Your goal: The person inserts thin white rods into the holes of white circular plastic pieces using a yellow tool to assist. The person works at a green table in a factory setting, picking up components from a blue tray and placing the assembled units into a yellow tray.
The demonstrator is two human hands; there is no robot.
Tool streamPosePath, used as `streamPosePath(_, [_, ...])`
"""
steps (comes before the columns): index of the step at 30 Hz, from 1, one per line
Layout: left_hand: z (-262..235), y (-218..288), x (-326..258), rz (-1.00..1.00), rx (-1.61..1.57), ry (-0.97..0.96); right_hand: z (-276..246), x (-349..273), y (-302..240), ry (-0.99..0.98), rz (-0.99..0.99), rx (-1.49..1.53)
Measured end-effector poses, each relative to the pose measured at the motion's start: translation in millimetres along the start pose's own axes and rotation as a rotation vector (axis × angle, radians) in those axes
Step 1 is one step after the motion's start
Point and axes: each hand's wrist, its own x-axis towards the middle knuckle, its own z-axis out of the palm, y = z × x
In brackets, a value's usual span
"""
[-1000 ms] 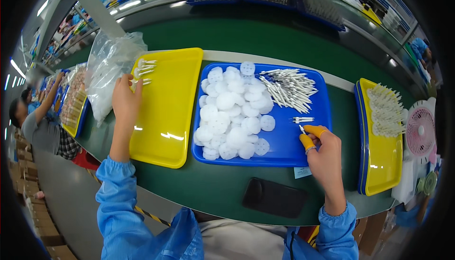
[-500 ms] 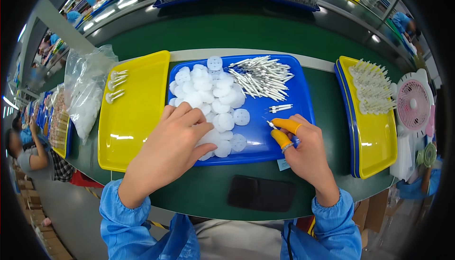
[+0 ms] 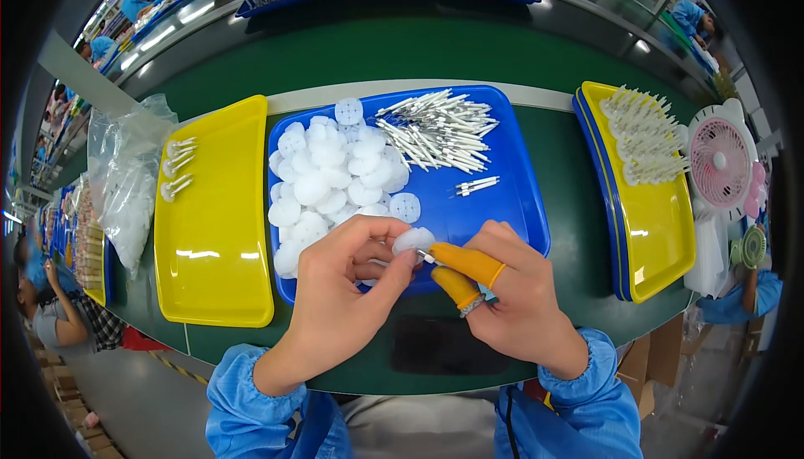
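My right hand [image 3: 519, 287]: thumb and forefinger, sheathed in stretchy orange-yellow finger cots [image 3: 469, 265], pinched one slim rod [image 3: 425, 255], its end at the disc's edge; whether fitted in, I could not tell. A ring [image 3: 471, 305] circled the thumb cot's base.

My left hand [image 3: 335, 291]: thumb and fingertips pinched one thin, milky, rounded disc [image 3: 414, 241], tilted, above the blue tray's near part.

Blue tray [image 3: 494, 233]: smooth, glossy, round-cornered. Left side, a loose pile of translucent white discs [image 3: 331, 166]; far right, a bristling heap of white rods [image 3: 444, 128] with greyish ends; nearer, a small row of rods [image 3: 477, 185].

Left: yellow tray [image 3: 213, 266], shiny, holding a few disc-and-rod pieces [image 3: 178, 157]; beyond it, a crinkled clear bag [image 3: 126, 183].

Right: stacked yellow and blue trays [image 3: 662, 250], the top one bearing dense rows of spiky white pieces [image 3: 645, 136]; beside them, a pink-grilled fan [image 3: 720, 162].

Near edge: a flat, dark, rectangular object [image 3: 448, 346] on the green tabletop [image 3: 561, 174].
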Motion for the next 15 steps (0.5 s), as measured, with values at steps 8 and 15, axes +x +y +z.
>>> streamPosePath(8, [0.5,-5.1,1.7,0.183,0.299,0.083,2.0,-3.6,5.8,-0.042,0.062,-0.054])
streamPosePath(15, [4.3,-11.2,-1.2,0.18,0.359,0.148,3.1,-3.4,4.3,-0.077,0.08,-0.063])
